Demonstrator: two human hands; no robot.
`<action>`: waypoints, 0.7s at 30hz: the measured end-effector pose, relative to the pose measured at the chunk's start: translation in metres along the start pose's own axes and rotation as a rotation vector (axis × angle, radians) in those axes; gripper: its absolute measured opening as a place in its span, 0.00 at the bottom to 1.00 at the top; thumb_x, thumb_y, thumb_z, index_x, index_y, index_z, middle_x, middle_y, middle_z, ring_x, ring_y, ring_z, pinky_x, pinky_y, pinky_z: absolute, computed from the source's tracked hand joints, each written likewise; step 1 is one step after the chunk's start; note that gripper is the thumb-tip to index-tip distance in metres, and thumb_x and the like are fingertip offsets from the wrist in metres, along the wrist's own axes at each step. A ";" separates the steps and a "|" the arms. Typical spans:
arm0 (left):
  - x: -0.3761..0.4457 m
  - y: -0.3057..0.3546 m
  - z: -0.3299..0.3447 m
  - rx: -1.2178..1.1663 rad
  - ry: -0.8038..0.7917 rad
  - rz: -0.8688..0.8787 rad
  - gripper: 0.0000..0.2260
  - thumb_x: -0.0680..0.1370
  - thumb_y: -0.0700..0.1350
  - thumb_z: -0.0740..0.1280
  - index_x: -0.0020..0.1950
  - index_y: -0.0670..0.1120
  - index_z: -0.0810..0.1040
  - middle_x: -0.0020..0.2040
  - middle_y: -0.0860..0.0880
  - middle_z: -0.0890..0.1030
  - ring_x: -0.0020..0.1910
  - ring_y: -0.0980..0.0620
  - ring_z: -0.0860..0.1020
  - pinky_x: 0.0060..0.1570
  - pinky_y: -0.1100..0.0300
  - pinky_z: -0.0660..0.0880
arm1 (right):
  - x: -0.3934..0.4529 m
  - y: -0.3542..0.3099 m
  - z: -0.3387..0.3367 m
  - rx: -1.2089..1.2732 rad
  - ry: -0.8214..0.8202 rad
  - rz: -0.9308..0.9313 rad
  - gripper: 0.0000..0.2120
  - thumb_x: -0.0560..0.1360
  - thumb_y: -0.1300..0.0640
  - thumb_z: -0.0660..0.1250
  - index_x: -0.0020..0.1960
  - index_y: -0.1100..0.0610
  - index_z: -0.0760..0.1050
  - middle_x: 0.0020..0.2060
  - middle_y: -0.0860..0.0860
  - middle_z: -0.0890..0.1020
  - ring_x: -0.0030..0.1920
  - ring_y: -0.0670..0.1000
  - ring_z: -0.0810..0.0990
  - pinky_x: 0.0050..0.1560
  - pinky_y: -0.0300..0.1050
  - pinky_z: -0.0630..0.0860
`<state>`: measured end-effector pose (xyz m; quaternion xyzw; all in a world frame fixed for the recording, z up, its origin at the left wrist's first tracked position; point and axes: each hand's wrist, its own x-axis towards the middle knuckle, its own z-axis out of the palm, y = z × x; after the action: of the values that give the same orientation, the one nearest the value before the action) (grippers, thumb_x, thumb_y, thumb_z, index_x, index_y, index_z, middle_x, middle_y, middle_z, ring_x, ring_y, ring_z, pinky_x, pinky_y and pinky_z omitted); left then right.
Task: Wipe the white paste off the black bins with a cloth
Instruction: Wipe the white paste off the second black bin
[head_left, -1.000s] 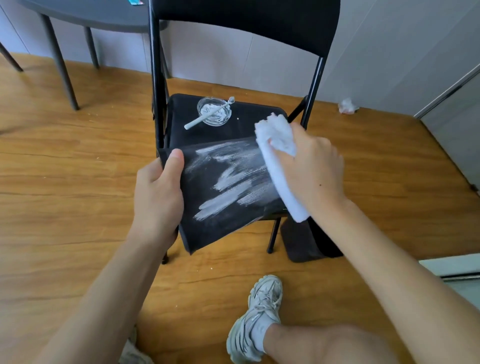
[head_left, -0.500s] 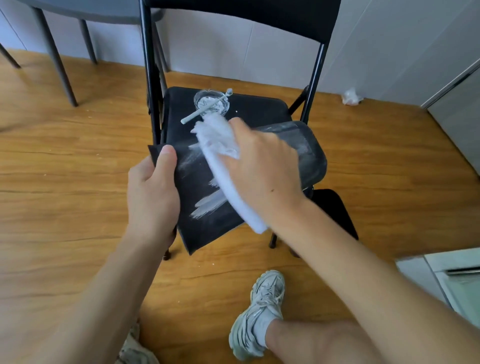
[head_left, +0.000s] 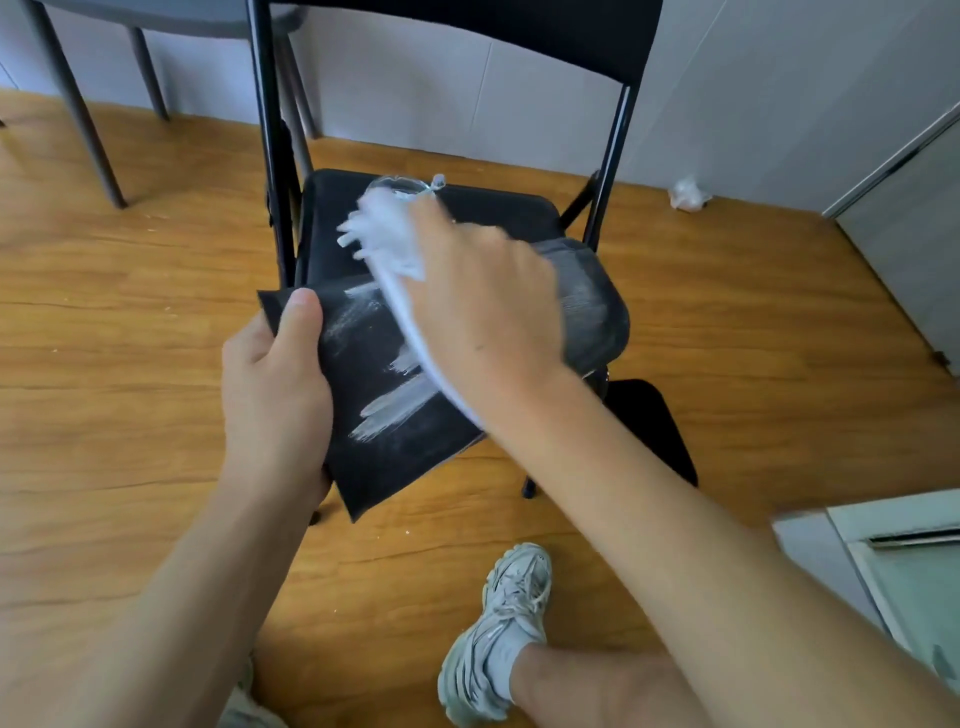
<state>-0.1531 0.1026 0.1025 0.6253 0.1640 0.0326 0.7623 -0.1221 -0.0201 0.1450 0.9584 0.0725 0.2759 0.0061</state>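
so my left hand (head_left: 275, 384) grips the black bin's (head_left: 395, 447) near corner over the chair (head_left: 498, 218) to steady it, while my right hand (head_left: 483, 317) presses the bunched cloth (head_left: 389, 234) against its white paste (head_left: 400, 405).

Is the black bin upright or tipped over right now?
Tipped. The black bin lies on its side across the chair seat, paste-streaked wall facing up, left hand gripping its edge while the right hand presses the cloth on it.
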 end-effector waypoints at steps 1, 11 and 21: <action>0.000 -0.001 -0.002 0.000 0.008 0.003 0.19 0.82 0.49 0.60 0.30 0.50 0.73 0.29 0.56 0.73 0.34 0.53 0.72 0.38 0.55 0.70 | -0.002 -0.010 -0.002 0.024 -0.021 -0.059 0.11 0.76 0.49 0.64 0.53 0.54 0.75 0.32 0.48 0.80 0.28 0.53 0.72 0.26 0.41 0.55; -0.007 0.002 -0.001 -0.034 -0.002 -0.001 0.15 0.82 0.49 0.61 0.37 0.48 0.77 0.37 0.51 0.79 0.40 0.50 0.77 0.44 0.51 0.75 | 0.020 0.083 -0.053 -0.165 0.049 0.154 0.13 0.78 0.48 0.61 0.56 0.56 0.72 0.38 0.52 0.75 0.34 0.58 0.73 0.29 0.41 0.55; -0.016 0.000 0.010 0.015 -0.010 0.032 0.17 0.77 0.55 0.61 0.39 0.43 0.76 0.40 0.48 0.79 0.43 0.48 0.78 0.53 0.38 0.77 | -0.036 0.026 -0.028 0.246 -0.092 0.241 0.22 0.71 0.36 0.67 0.50 0.54 0.72 0.37 0.45 0.80 0.32 0.45 0.76 0.28 0.35 0.68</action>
<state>-0.1653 0.0886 0.1071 0.6336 0.1506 0.0406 0.7578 -0.1630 -0.0515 0.1510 0.9653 -0.0102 0.2194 -0.1411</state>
